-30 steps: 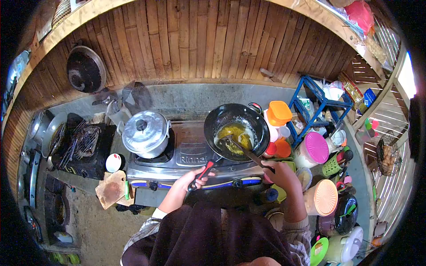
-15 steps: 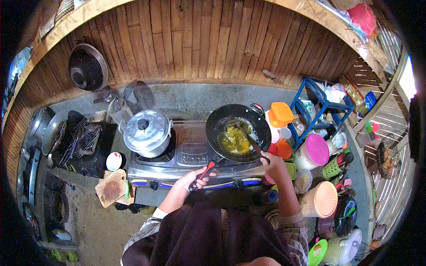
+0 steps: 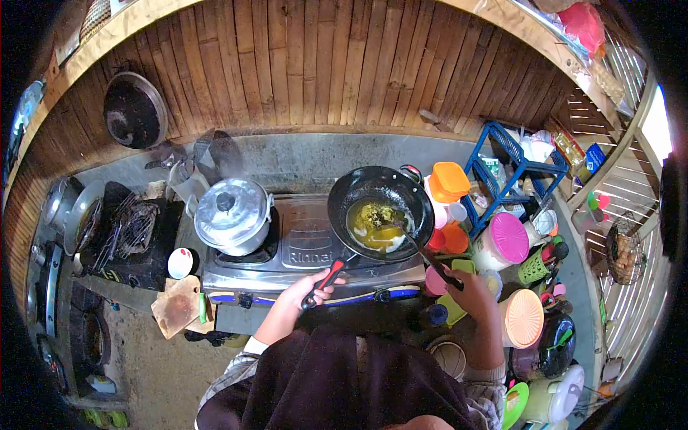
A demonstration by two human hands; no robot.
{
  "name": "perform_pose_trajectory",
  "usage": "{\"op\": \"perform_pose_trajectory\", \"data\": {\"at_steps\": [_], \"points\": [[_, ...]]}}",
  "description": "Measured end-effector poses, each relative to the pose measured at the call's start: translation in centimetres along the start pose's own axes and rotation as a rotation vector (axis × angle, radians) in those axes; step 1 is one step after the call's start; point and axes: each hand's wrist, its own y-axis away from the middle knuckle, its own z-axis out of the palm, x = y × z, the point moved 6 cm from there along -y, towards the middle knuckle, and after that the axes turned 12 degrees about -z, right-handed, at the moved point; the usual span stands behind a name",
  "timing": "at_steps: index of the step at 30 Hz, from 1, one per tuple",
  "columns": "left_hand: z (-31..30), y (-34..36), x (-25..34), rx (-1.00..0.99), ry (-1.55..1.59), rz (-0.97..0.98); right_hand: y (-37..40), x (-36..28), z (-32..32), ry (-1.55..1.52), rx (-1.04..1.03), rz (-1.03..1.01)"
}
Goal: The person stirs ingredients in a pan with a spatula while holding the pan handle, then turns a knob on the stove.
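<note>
My left hand [image 3: 309,292] is closed around the red-and-black handle of a black wok [image 3: 380,185] on the right side of the steel stove. Yellow liquid [image 3: 358,215] lies in the wok, with greenish-yellow bits in it and white patches near the front. In my right hand [image 3: 473,292] is a long dark-handled spatula [image 3: 428,259], gripped by its end. The spatula's tip dips into the liquid at the right; its blade is mostly hidden there.
A lidded aluminium pot [image 3: 233,217] occupies the left burner of the stove [image 3: 308,244]. Left of the stove lie a cutting board [image 3: 178,307] and a green-handled knife [image 3: 202,309]. Plastic containers [image 3: 509,239] crowd the right, near a blue rack [image 3: 510,172].
My right hand has moved right and toward me, drawing the spatula lower in the wok. The bits in the liquid have shifted. My left hand keeps its hold on the handle.
</note>
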Motion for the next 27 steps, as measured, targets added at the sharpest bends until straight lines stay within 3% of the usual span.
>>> {"op": "perform_pose_trajectory", "data": {"at_steps": [9,13,15,21,27], "points": [[0.2,0.1,0.0,-0.008,-0.016,-0.001,1.2,-1.1,-2.6,0.050,-0.018,-0.044],[0.2,0.0,0.1,-0.001,-0.015,0.004,-0.4,-0.2,-1.3,-0.016,0.093,-0.006],[-0.4,-0.3,0.0,0.029,-0.010,-0.018,-1.6,0.6,-0.4,-0.121,0.182,-0.092],[-0.5,-0.4,0.0,0.016,0.010,-0.024,-5.2,1.8,3.0,-0.138,0.180,-0.008],[-0.1,-0.1,0.0,-0.020,0.016,-0.002,-6.5,2.9,5.9,-0.138,0.192,-0.116]]}}
